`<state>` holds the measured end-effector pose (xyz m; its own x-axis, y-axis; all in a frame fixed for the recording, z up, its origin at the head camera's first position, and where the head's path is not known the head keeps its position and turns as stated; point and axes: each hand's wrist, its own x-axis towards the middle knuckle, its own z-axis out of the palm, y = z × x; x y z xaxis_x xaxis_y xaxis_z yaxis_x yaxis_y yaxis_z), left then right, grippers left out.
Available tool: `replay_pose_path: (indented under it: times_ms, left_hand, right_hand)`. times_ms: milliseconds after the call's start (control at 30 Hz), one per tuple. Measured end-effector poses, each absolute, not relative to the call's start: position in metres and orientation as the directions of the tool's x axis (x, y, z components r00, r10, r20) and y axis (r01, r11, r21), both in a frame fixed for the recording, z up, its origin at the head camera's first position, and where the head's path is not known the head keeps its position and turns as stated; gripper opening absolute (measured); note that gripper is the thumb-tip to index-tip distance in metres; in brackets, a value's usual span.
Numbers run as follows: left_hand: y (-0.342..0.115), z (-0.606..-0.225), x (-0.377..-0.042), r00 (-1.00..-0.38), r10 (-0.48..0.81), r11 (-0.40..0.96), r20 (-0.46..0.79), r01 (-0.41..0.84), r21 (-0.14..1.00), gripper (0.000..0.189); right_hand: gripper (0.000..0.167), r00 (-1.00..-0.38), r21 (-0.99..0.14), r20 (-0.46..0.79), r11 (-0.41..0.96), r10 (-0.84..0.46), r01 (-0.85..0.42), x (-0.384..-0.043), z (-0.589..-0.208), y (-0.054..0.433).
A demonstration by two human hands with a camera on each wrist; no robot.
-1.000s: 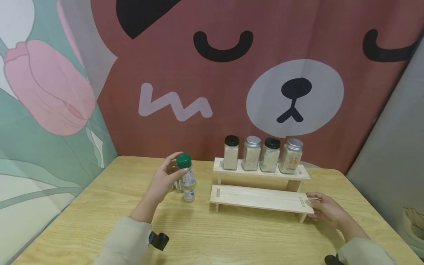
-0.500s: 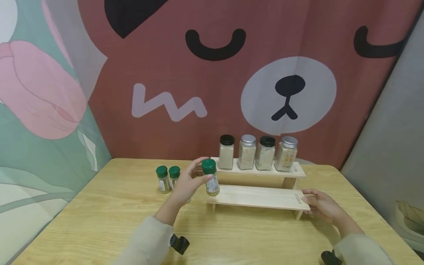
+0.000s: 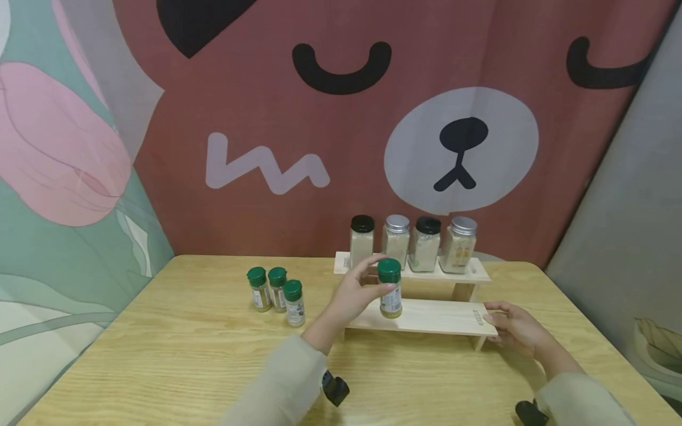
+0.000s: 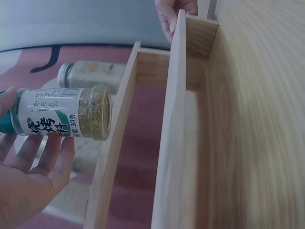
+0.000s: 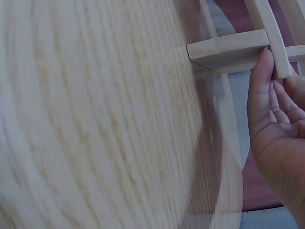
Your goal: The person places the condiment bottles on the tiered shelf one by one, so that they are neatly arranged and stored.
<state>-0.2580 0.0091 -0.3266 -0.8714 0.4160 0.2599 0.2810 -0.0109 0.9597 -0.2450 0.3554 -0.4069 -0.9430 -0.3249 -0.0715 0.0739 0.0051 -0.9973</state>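
My left hand [image 3: 358, 296] holds a green-capped seasoning bottle [image 3: 391, 300] upright over the lower tier of a two-tier wooden rack [image 3: 437, 315]. In the left wrist view the labelled bottle [image 4: 57, 112] has brownish contents, and its base is apart from the lower board [image 4: 172, 119]. At the rack's right end, my right hand [image 3: 519, 331] grips the lower board's edge. The right wrist view shows the thumb of that hand [image 5: 281, 124] under the board by its leg [image 5: 228, 50], the other fingers partly hidden.
Several square glass jars [image 3: 425, 248] with black or silver lids stand on the rack's upper tier. Three more green-capped bottles [image 3: 295, 307] stand on the wooden table [image 3: 213, 355] left of the rack. A patterned curtain [image 3: 256, 225] hangs behind the table.
My left hand has carried the bottle rightward from beside the other green-capped bottles to over the lower tier. My right hand stays at the board's end. The head view has shifted slightly.
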Motion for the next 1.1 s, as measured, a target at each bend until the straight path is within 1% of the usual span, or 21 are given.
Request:
replay_pose_path:
  times_ms: [133, 233, 367, 600, 700, 867, 967, 1100]
  left_hand:
    - [0.028, -0.333, -0.266, -0.867, 0.423, -0.014, 0.262, 0.283, 0.959, 0.049]
    - [0.040, -0.335, -0.269, -0.873, 0.422, -0.017, 0.245, 0.262, 0.965, 0.048]
    - [0.054, -0.337, -0.271, -0.889, 0.409, 0.002, 0.206, 0.226, 0.974, 0.046]
    - [0.076, -0.338, -0.270, -0.894, 0.407, 0.014, 0.187, 0.211, 0.977, 0.045]
    - [0.085, -0.342, -0.270, -0.889, 0.420, 0.011, 0.184, 0.208, 0.978, 0.045]
    - [0.097, -0.346, -0.268, -0.873, 0.443, 0.016, 0.206, 0.237, 0.971, 0.046]
    - [0.105, -0.346, -0.267, -0.871, 0.445, 0.031, 0.208, 0.247, 0.968, 0.047]
    - [0.116, -0.345, -0.267, -0.877, 0.435, 0.058, 0.203, 0.252, 0.966, 0.047]
  right_hand:
    - [0.026, -0.949, -0.994, -0.098, 0.068, -0.298, 0.082, -0.246, -0.405, 0.354]
    - [0.028, -0.951, -0.992, -0.104, 0.100, -0.292, 0.078, -0.247, -0.406, 0.354]
    - [0.027, -0.945, -0.994, -0.094, 0.089, -0.312, 0.069, -0.247, -0.408, 0.356]
    - [0.017, -0.938, -0.996, -0.088, 0.048, -0.335, 0.076, -0.247, -0.408, 0.358]
    - [0.017, -0.939, -0.996, -0.091, 0.038, -0.331, 0.083, -0.247, -0.407, 0.358]
    - [0.020, -0.939, -0.994, -0.108, 0.047, -0.325, 0.098, -0.246, -0.406, 0.356]
    - [0.023, -0.939, -0.993, -0.119, 0.054, -0.324, 0.107, -0.246, -0.405, 0.356]
    - [0.023, -0.939, -0.993, -0.121, 0.057, -0.322, 0.108, -0.247, -0.404, 0.356]
